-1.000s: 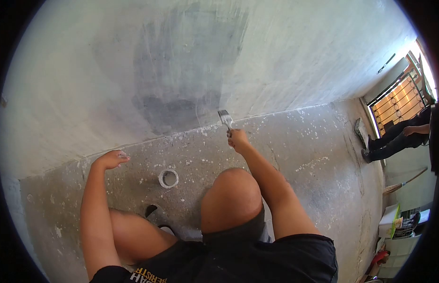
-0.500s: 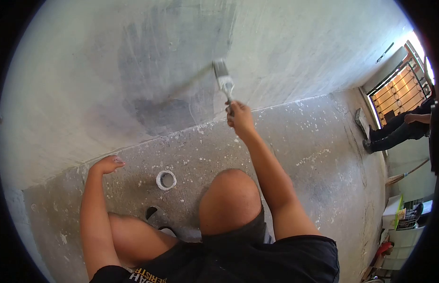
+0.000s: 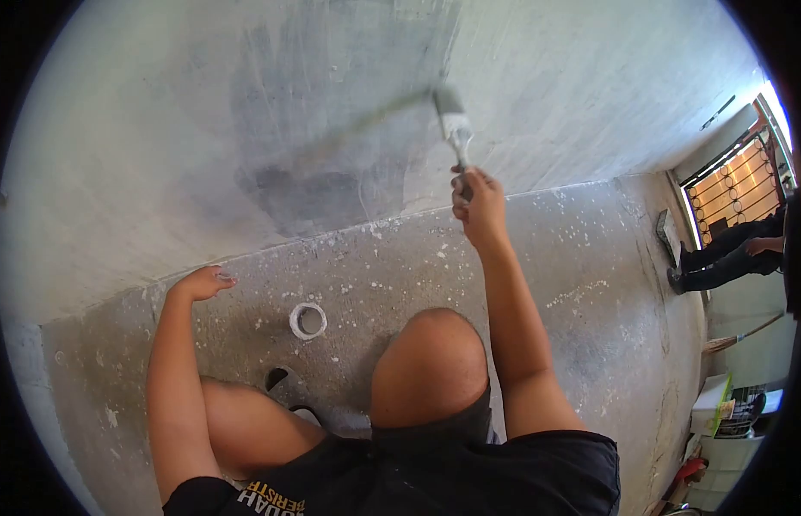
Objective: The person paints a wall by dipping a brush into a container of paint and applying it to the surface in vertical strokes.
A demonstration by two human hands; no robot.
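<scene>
My right hand (image 3: 480, 205) is closed around the handle of a paintbrush (image 3: 455, 129). The bristles point up at the wall (image 3: 538, 95), by the right edge of a darker grey damp-looking patch (image 3: 332, 112). My left hand (image 3: 203, 283) hangs low on the left near the foot of the wall, its fingers loosely apart and holding nothing. Between my arms, on the floor, stands a small round pot (image 3: 295, 323) with a white rim and greyish contents.
White paint specks dot the concrete floor (image 3: 581, 258). My bent knee (image 3: 435, 370) rises beside the pot. At the far right a person in dark trousers (image 3: 734, 258) is near a grille (image 3: 734, 193). A broom (image 3: 727, 342) and a white box (image 3: 712, 402) are below.
My right hand has moved the brush rightward and slightly up along the wall. My left hand has shifted a little up and to the right, while the pot stays on the floor.
</scene>
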